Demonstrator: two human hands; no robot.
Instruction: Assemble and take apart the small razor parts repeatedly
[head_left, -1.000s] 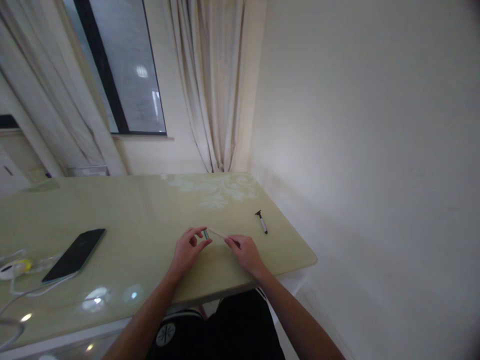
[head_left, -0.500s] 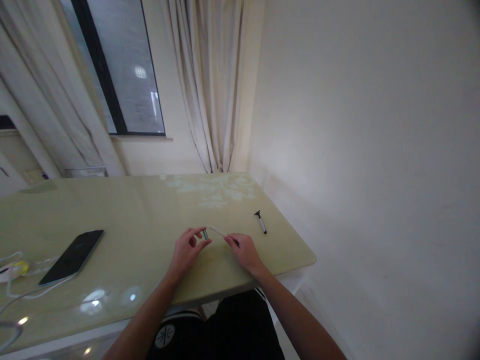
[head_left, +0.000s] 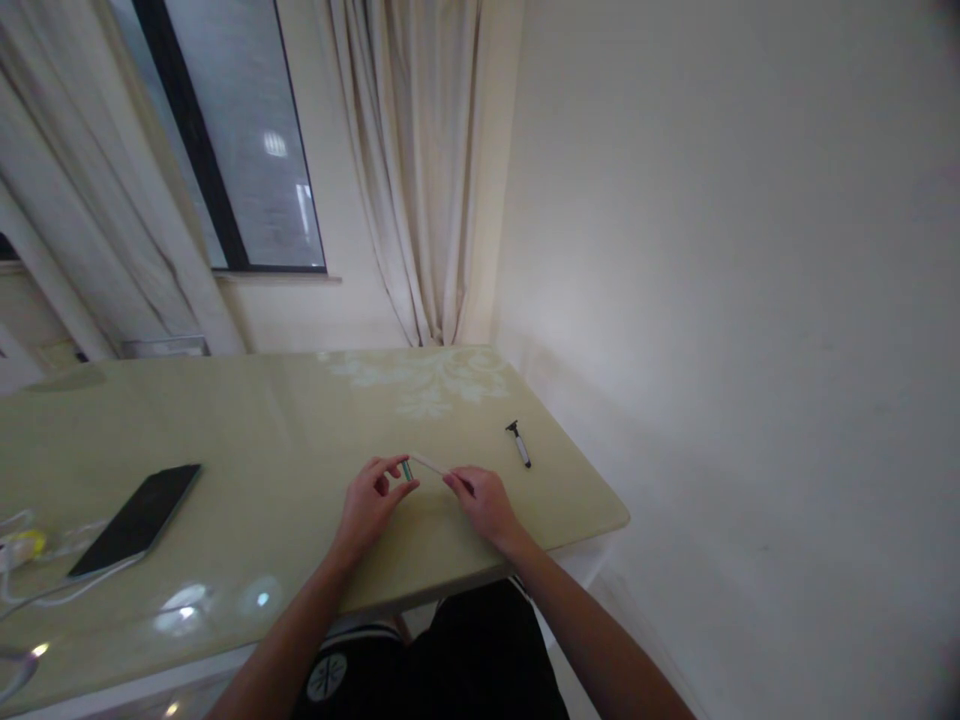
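My left hand (head_left: 375, 497) pinches a small, narrow teal-and-dark piece (head_left: 407, 470) upright between thumb and forefinger; its exact kind is too small to make out. My right hand (head_left: 480, 500) grips a thin white stick (head_left: 429, 465) by its near end. The stick's far tip reaches the top of the small piece, though I cannot tell whether they touch. Both hands are just above the table near its front edge. Right of them, a razor (head_left: 519, 445) with a black head and a silver-and-black handle lies on the tabletop.
The pale green glossy table (head_left: 262, 420) has a rounded right corner beside a white wall (head_left: 712, 300). A dark phone or tablet (head_left: 139, 520) lies at left, with white cables (head_left: 90, 582) and a yellow-and-white plug (head_left: 26, 545) near it. Curtains (head_left: 420, 180) hang behind.
The stick's tip has come closer to the small piece's upper end. Both hands keep their grips. The whole view has shifted slightly.
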